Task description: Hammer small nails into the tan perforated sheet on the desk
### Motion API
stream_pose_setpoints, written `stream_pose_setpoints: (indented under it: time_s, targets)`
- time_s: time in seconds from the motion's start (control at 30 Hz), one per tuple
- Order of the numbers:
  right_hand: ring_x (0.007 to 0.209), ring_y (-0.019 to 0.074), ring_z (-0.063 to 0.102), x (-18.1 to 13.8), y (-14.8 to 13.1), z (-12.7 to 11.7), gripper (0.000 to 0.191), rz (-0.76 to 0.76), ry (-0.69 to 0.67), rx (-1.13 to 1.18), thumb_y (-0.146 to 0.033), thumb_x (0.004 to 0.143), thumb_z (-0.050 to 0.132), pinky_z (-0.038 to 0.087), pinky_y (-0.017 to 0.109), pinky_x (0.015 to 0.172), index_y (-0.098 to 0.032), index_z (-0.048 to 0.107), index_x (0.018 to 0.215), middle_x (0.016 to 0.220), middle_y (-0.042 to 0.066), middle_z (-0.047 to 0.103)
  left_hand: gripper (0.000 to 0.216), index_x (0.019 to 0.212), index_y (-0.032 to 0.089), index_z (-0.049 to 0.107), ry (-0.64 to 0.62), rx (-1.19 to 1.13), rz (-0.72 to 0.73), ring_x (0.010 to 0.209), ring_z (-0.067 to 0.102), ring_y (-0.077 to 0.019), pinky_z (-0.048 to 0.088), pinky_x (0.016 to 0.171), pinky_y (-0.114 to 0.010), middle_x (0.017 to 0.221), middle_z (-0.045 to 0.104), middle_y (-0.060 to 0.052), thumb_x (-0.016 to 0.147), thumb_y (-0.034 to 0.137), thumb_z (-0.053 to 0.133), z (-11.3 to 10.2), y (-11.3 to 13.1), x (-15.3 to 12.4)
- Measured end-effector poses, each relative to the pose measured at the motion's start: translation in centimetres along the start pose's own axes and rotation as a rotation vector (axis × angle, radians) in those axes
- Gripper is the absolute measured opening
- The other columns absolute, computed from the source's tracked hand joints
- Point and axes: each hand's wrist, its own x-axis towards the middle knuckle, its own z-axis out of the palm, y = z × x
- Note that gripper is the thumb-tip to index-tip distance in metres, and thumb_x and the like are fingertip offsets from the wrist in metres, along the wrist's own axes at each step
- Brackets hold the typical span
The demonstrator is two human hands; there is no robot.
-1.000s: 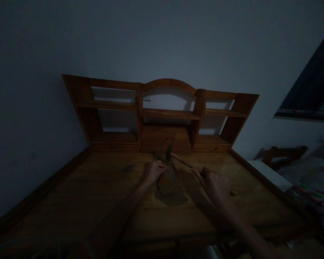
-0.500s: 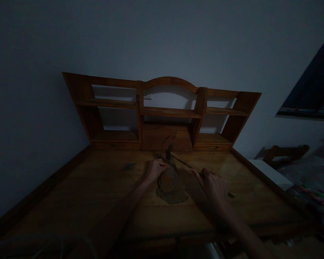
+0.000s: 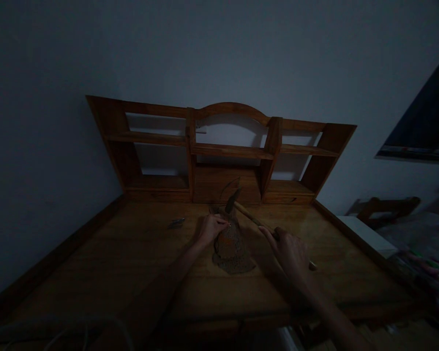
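Note:
My left hand is closed in a pinch over the upper part of a brown, rough-textured piece that looks like a hat or a cloth figure lying on the desk. A tiny shiny point, seemingly a nail, shows at its fingertips. My right hand is wrapped around the wooden handle of a hammer. The dark hammer head is tilted just above and beyond my left fingers; whether it touches the brown piece I cannot tell. Several thin metal nails lie left of my left hand.
The wooden desk has raised side edges and a shelf unit along its back. Beyond the right edge are a white surface, a wooden chair back and colourful bundled items. The room is dim.
The hammer head has risen slightly and tilted to the right, with my right hand still on the handle. My left hand keeps its pinch in nearly the same place.

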Motion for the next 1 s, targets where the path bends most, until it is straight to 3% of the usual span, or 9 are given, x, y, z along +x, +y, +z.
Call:
stream_pose_setpoints:
  time_s: [0.3,0.53,0.67,0.83,1.0]
  targets:
    - [0.065,0.0270,0.068,0.0,0.0,0.5,0.061,0.044,0.037,0.081,-0.068,0.089,0.029,0.027,0.029,0.053,-0.022,0.065,0.075,0.066,0.010,0.071,0.022,0.085,0.020,0.078,0.012,0.011,-0.040,0.065,0.056,-0.0140,0.034,0.057,-0.024,0.071,0.066,-0.003,0.077,0.037,0.067,-0.1,0.3,0.0]
    - [0.061,0.0220,0.064,4.0,1.2,0.3,0.067,0.116,0.192,0.279,-0.072,0.087,0.028,0.025,0.027,0.052,-0.020,0.068,0.077,0.065,0.009,0.069,0.022,0.085,0.021,0.077,0.055,-0.056,-0.039,0.071,0.059,-0.0150,0.039,0.061,-0.024,0.075,0.066,-0.003,0.075,0.039,0.071,-0.1,0.1,-0.1]
    - [0.061,0.0221,0.063,6.8,2.6,2.4,0.068,0.148,0.310,0.160,-0.073,0.086,0.029,0.023,0.027,0.054,-0.019,0.069,0.079,0.067,0.010,0.069,0.028,0.098,0.022,0.074,0.183,-0.095,0.001,0.078,0.058,-0.0148,0.043,0.066,-0.023,0.083,0.061,-0.003,0.080,0.040,0.065,-0.6,0.8,0.0]
    - [0.059,0.0202,0.060,7.4,3.8,6.3,0.062,0.120,0.308,0.041,-0.069,0.088,0.033,0.021,0.027,0.054,-0.018,0.067,0.083,0.065,0.008,0.067,0.031,0.111,0.026,0.069,0.234,-0.003,0.198,0.093,0.055,-0.0140,0.045,0.082,-0.024,0.095,0.054,-0.003,0.086,0.019,0.053,-1.5,2.6,-0.2]
    - [0.070,0.0221,0.061,6.1,4.6,7.6,0.052,-0.093,0.318,-0.053,-0.059,0.093,0.034,0.028,0.029,0.062,-0.017,0.064,0.084,0.075,0.009,0.067,0.034,0.109,0.024,0.068,0.284,0.225,0.144,0.097,0.054,-0.0160,0.044,0.087,-0.028,0.104,0.054,-0.005,0.083,0.011,0.050,-5.3,1.6,0.4]
